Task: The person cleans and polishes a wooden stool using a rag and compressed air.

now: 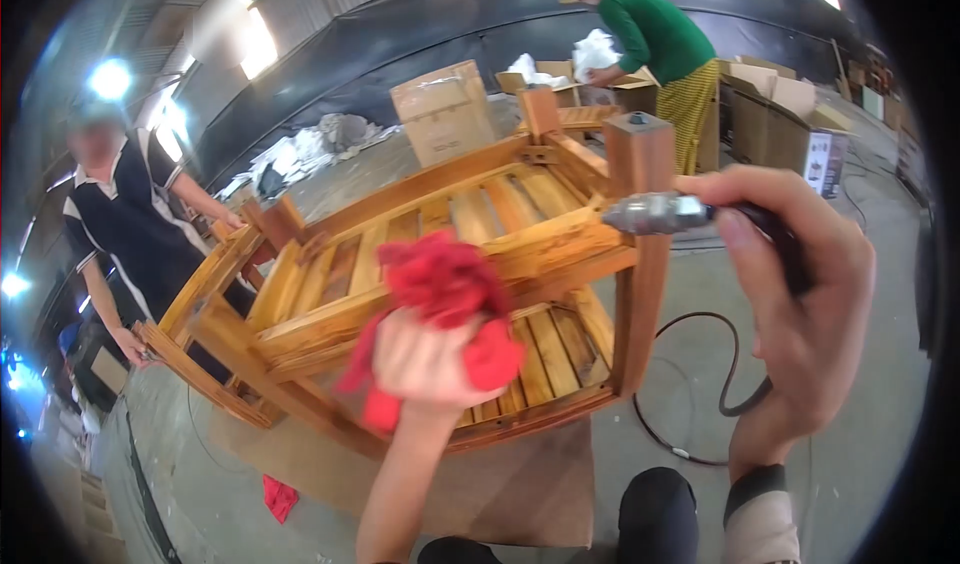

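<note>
My left hand (425,359) is closed round a bunched red cloth (445,279), held against the near rail of a slatted wooden furniture frame (560,249). Motion blurs the fingers a little. On the right, my right hand (800,274) grips a black air hose by its end, and the hose's metal fitting (660,213) points left past the frame's corner leg (640,159). The wooden piece has legs standing upward and slatted panels at two levels. My fingers hide part of the hose end.
A cardboard sheet (540,484) lies under the frame, and a small red rag (280,499) is on the floor. The hose (735,349) loops at right. One person (130,204) stands left holding wooden parts; another (660,44) bends over cardboard boxes (775,124) behind.
</note>
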`<action>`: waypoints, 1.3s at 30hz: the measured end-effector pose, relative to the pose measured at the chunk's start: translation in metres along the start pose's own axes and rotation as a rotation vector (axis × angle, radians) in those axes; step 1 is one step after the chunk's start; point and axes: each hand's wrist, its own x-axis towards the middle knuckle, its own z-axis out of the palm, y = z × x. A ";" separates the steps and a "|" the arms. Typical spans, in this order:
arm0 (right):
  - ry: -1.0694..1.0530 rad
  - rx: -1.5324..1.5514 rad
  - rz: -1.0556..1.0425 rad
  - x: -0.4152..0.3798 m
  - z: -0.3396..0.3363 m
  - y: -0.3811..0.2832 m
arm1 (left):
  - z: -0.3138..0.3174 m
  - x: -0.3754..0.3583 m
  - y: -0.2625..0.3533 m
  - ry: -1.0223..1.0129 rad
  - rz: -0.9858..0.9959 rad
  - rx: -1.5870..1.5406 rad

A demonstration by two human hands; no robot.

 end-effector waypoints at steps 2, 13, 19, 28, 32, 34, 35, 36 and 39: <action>0.127 -0.070 0.117 -0.019 -0.020 -0.001 | 0.045 0.022 0.038 0.020 0.067 -0.082; 0.594 -0.298 0.317 -0.088 -0.051 -0.001 | 0.051 0.006 0.065 -0.247 0.045 0.274; 0.420 -0.062 0.346 -0.105 -0.047 0.033 | -0.046 -0.028 -0.002 -0.345 -0.271 0.449; 0.247 0.121 0.183 -0.093 -0.025 0.077 | 0.004 -0.018 0.030 -0.055 -0.257 0.060; 0.205 0.161 0.238 -0.111 -0.007 0.075 | 0.096 -0.008 0.063 -0.213 0.449 -0.110; 0.224 0.121 0.181 -0.117 -0.002 0.073 | 0.133 0.014 0.081 -0.050 0.534 -0.106; 0.232 0.116 0.151 -0.120 0.000 0.074 | 0.127 0.017 0.080 -0.082 0.533 -0.096; 0.242 0.113 0.120 -0.122 0.002 0.077 | 0.117 0.021 0.074 -0.114 0.535 -0.084; 0.278 0.152 0.124 -0.125 0.011 0.081 | 0.088 0.003 0.042 -0.136 0.584 0.010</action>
